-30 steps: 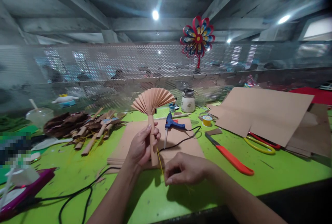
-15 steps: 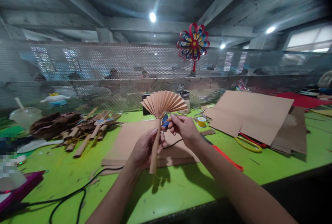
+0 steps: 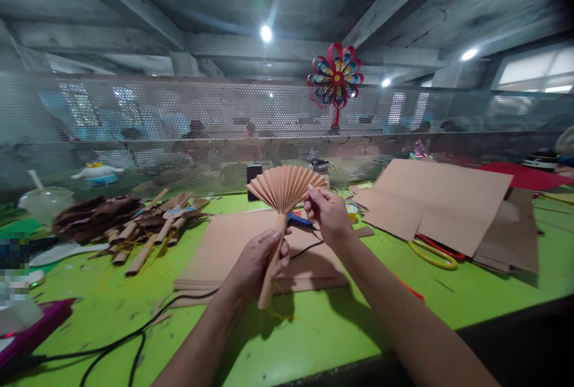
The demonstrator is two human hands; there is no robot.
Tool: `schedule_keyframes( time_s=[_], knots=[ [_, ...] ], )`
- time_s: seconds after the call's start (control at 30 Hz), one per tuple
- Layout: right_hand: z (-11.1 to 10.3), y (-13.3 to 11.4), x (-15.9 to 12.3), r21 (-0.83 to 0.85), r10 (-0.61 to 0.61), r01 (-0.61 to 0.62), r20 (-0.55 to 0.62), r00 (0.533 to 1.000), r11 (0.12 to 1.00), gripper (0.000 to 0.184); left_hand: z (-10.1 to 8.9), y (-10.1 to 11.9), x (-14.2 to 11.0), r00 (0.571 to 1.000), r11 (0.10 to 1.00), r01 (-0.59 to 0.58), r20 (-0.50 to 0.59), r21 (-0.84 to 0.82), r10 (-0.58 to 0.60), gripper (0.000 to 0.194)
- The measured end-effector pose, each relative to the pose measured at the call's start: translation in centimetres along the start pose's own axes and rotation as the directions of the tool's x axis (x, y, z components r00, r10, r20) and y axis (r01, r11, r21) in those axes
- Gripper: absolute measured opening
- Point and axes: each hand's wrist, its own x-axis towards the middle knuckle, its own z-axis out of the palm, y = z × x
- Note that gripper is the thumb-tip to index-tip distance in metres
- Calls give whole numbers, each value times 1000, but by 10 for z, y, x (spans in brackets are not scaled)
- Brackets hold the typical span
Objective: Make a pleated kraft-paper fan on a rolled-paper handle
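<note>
My left hand (image 3: 260,260) is wrapped around the rolled tan handle of a paper fan (image 3: 283,186), whose pleats spread open above it. The fan leans slightly right over a stack of brown paper sheets (image 3: 210,249). At the fan's right edge, my right hand (image 3: 329,213) is closed in a pinch on the pleated paper. Behind the handle and the right hand lies a blue tool (image 3: 299,220), partly hidden, near a black cord. Thin yellow threads hang below the handle.
Several finished-looking paper fans (image 3: 164,225) lie left beside crumpled brown material (image 3: 94,216). Large brown sheets (image 3: 442,198) cover yellow-handled scissors (image 3: 433,256) on the right. A black cable (image 3: 134,333) crosses the green table (image 3: 269,357). A yellow spool (image 3: 352,213) sits behind my right hand.
My right hand has moved up and right, from beside the handle's top to the fan's right edge. My left hand keeps its hold, and the fan tilts slightly more to the right.
</note>
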Motion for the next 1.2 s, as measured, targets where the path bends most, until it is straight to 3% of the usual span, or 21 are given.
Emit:
schedule_keyframes(
  time_s=[0.2,0.4,0.53,0.77,0.87,1.2],
  knots=[
    [-8,4,-3,86,25,-25,8,1000,996,37,-2,0,1,999,1000,16,30,-2,-15,24],
    [-7,13,-14,11,65,-65,-25,998,998,41,-2,9,-1,999,992,50,3,-117,-50,23],
    [-2,21,-22,-33,84,-85,-36,996,996,44,-1,13,-3,998,998,-15,-60,-68,11,24],
    [-14,1,-12,28,-117,123,-151,982,992,33,2,8,-3,998,999,-27,-54,25,29,27],
    [-21,-7,-4,-32,-225,224,-208,952,974,32,3,7,-3,999,999,-18,-34,42,19,28],
    [-32,-10,0,-281,-457,397,-197,867,874,20,-2,0,-1,999,997,52,6,66,-52,28]
  ],
)
